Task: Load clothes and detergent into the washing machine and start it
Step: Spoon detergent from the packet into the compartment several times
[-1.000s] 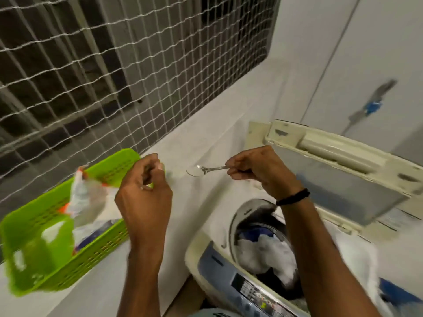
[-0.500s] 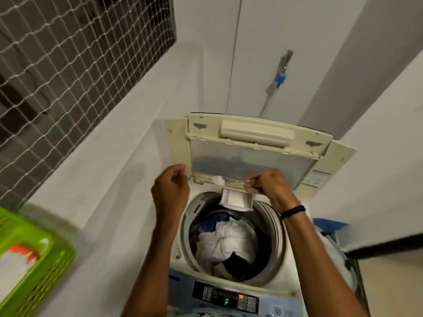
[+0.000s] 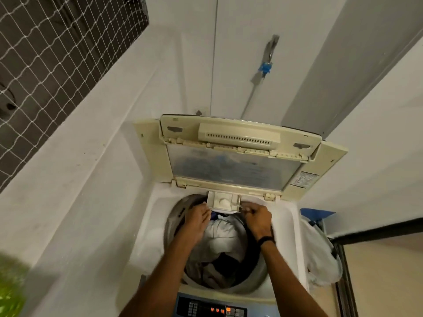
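Observation:
The top-loading washing machine (image 3: 150, 227) stands with its lid (image 3: 233, 170) raised. White and dark clothes (image 3: 219, 236) fill the drum. At the drum's back edge the small detergent drawer (image 3: 234, 200) is pulled out, with a heap of white powder (image 3: 223, 202) in it. My left hand (image 3: 198, 217) reaches over the drum, its fingers stretched against the drawer's left front corner. My right hand (image 3: 257, 218) is a fist at the drawer's right corner, closed around the spoon, which is almost wholly hidden. The control panel (image 3: 210, 308) is lit at the bottom.
A green basket (image 3: 9, 289) shows blurred at the bottom left on the white ledge (image 3: 68, 179). Netting (image 3: 57, 53) covers the window at the upper left. A white bag (image 3: 320, 255) hangs at the machine's right side. A tap with a blue fitting (image 3: 265, 67) is on the back wall.
The view swung from the basket to the machine. Both hands came from the ledge to the drawer and dropped lower; the spoon's bowl no longer shows and powder lies in the drawer.

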`<action>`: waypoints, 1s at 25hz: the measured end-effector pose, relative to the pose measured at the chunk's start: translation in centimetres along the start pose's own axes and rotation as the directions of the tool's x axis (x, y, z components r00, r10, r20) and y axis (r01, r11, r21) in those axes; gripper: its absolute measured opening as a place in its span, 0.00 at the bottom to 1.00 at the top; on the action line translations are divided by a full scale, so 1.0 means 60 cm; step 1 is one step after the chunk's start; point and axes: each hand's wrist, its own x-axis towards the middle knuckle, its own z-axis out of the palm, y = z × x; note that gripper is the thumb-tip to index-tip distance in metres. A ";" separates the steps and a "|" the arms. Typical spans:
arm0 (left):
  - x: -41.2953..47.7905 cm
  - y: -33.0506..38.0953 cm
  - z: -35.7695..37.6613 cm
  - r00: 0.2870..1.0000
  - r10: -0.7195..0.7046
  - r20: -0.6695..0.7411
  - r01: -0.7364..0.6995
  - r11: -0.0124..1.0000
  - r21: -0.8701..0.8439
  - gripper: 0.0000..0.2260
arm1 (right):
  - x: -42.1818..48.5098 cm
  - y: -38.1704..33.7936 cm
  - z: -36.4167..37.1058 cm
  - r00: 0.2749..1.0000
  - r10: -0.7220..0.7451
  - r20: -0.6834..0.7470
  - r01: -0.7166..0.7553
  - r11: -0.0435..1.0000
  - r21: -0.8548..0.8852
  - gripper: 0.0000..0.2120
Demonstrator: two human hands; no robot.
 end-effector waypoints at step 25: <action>0.001 -0.020 -0.010 0.996 -0.050 0.071 0.062 0.983 -0.173 0.20 | -0.065 0.026 0.040 0.918 -0.330 -0.220 0.323 0.944 -0.068 0.23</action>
